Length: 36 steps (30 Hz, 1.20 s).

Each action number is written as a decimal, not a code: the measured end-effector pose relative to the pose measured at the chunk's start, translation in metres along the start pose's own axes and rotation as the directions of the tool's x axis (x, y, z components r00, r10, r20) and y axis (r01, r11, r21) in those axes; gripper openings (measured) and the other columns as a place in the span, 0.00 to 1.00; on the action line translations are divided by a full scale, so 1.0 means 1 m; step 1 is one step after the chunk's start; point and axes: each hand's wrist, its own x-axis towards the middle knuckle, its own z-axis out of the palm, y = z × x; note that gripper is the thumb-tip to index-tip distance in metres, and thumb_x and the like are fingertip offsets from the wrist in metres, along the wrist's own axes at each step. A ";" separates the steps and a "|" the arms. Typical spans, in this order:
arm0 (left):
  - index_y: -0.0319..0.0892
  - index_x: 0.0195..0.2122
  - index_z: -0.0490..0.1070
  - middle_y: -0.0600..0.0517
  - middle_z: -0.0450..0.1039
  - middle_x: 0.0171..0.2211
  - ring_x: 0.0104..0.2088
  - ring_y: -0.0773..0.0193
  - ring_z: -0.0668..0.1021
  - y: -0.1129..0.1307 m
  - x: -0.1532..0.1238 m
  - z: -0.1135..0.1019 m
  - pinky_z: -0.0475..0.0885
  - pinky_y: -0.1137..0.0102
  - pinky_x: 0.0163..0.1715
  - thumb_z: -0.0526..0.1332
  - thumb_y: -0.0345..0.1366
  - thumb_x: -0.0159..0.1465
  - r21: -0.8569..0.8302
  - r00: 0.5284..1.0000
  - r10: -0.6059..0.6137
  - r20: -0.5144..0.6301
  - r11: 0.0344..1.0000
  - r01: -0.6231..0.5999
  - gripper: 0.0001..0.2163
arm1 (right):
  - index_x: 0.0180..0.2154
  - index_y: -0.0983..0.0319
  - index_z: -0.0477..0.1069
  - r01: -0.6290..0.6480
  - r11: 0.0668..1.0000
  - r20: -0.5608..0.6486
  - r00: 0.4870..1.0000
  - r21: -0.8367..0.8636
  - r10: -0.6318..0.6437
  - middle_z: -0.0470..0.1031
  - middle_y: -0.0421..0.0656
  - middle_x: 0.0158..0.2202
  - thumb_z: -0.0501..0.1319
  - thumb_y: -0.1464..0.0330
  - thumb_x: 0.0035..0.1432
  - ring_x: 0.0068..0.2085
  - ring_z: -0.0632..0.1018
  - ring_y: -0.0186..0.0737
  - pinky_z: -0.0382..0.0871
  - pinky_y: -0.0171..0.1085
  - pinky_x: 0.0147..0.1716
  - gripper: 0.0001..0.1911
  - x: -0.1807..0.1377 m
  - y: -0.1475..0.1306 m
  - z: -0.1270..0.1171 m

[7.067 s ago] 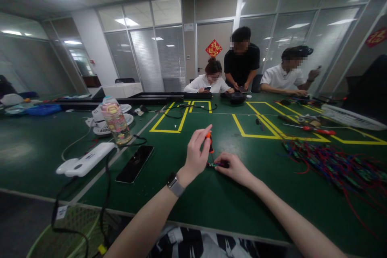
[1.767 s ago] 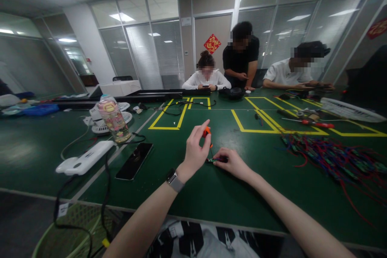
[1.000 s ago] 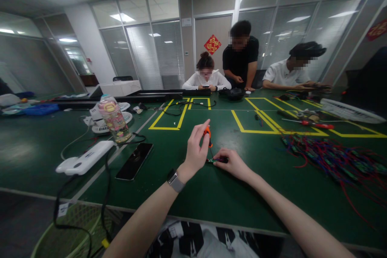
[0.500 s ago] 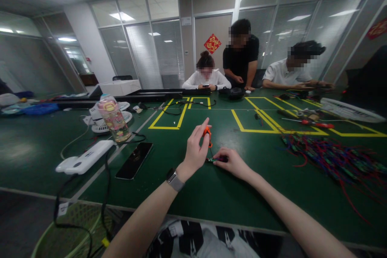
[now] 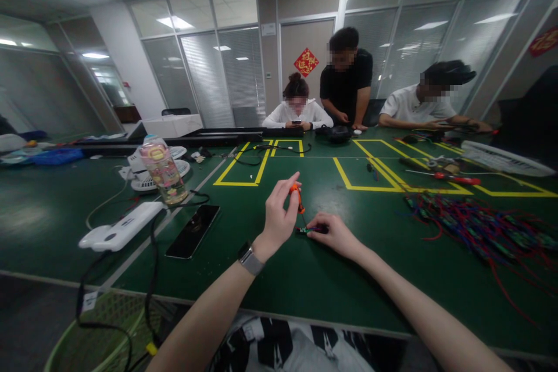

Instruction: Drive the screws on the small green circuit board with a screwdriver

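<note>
In the middle of the green table, my left hand (image 5: 279, 215) is closed on the orange handle of a screwdriver (image 5: 300, 202). Its thin shaft points down to a small green circuit board (image 5: 305, 231) lying on the table; whether the tip touches it I cannot tell. My right hand (image 5: 333, 234) pinches the board's right end, where dark wires run under the fingers. Part of the board is hidden by that hand. A grey-banded watch sits on my left wrist.
A heap of boards with red and blue wires (image 5: 475, 224) lies to the right, a red screwdriver (image 5: 457, 179) behind it. Left are a phone (image 5: 194, 231), a white power strip (image 5: 124, 225) and a bottle (image 5: 163, 171). Three people are across the green table (image 5: 349, 296).
The screwdriver handle has turned and tilted slightly in my left hand, which has shifted a little left. My right hand stays on the board. The seated person at right has moved slightly.
</note>
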 end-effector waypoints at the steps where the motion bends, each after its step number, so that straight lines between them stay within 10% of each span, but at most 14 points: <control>1: 0.44 0.56 0.68 0.50 0.70 0.40 0.40 0.64 0.74 0.000 0.000 0.000 0.71 0.69 0.41 0.54 0.31 0.70 0.016 1.000 0.003 -0.016 1.000 -0.003 0.14 | 0.34 0.64 0.79 -0.002 1.000 0.001 1.000 0.001 0.002 0.74 0.43 0.32 0.66 0.71 0.51 0.33 0.75 0.39 0.68 0.37 0.35 0.06 0.000 0.000 0.000; 30: 0.45 0.47 0.74 0.53 0.68 0.34 0.35 0.64 0.74 -0.006 0.000 0.002 0.72 0.68 0.38 0.65 0.36 0.63 0.109 0.996 -0.004 -0.088 0.994 0.014 0.11 | 0.34 0.62 0.79 -0.009 1.000 0.013 1.000 0.013 0.008 0.75 0.44 0.34 0.66 0.70 0.51 0.35 0.76 0.40 0.70 0.38 0.37 0.05 -0.001 -0.001 -0.002; 36: 0.44 0.58 0.65 0.46 0.72 0.48 0.47 0.61 0.76 -0.001 -0.003 0.003 0.72 0.64 0.47 0.50 0.31 0.71 0.040 0.999 -0.010 -0.044 0.999 0.012 0.16 | 0.34 0.62 0.79 -0.003 1.000 0.012 1.000 0.025 0.002 0.75 0.43 0.33 0.66 0.70 0.52 0.34 0.75 0.40 0.70 0.38 0.36 0.06 -0.001 -0.001 -0.002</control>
